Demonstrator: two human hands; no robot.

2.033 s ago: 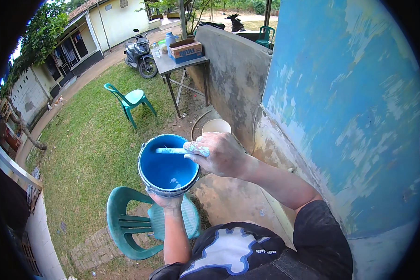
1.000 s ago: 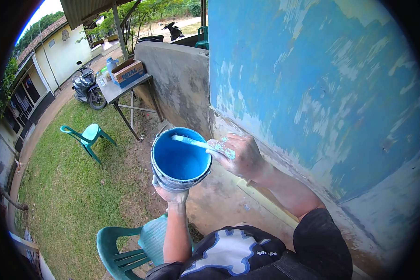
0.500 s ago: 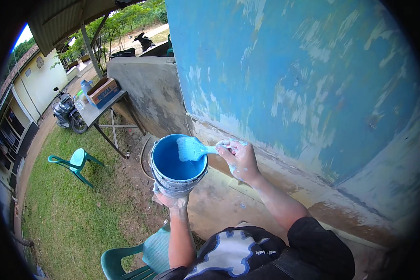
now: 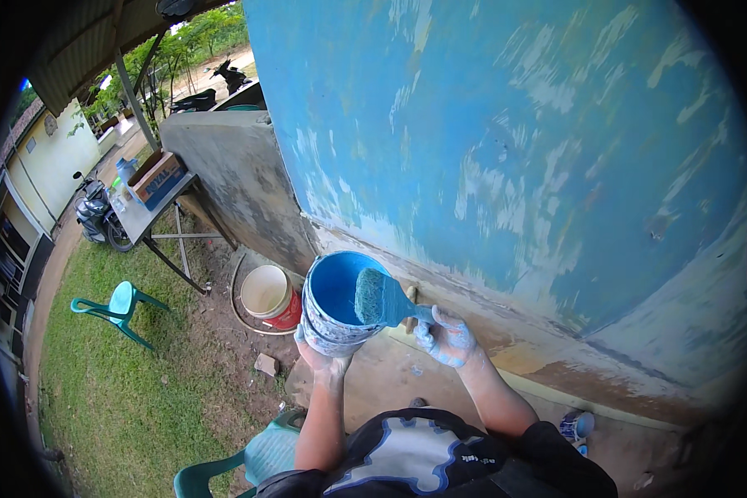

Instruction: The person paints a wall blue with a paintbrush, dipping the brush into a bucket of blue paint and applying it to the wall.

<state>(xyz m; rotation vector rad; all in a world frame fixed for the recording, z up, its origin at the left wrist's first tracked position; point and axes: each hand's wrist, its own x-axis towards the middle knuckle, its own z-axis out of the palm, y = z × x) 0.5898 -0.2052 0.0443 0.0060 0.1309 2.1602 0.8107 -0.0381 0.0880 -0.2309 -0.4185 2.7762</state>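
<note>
My left hand (image 4: 322, 355) supports a paint-smeared bucket (image 4: 330, 339) from below and its left side; most of its fingers are hidden behind it. Blue paint (image 4: 334, 290) coats the bucket's inside. In my right hand (image 4: 448, 338), spotted with pale blue paint, is the handle of a wide paintbrush (image 4: 407, 309). Its wet bristles lie over the bucket's right rim, pointing left toward the opening. Beyond both hands rises a wall (image 4: 473, 149) painted patchy blue, with whitish streaks showing through.
A white and red bucket (image 4: 267, 296) stands on the ground beyond my left hand. Green plastic chairs (image 4: 123, 303) are on the grass and close by my left. Farther back, a table (image 4: 153, 207) bears a cardboard box (image 4: 156, 178). A small paint can (image 4: 583, 425) sits at lower right.
The brush has turned over and shifted right and down, from above the bucket's opening to its right rim. The bucket has moved slightly right. My view has shifted, revealing the white and red bucket.
</note>
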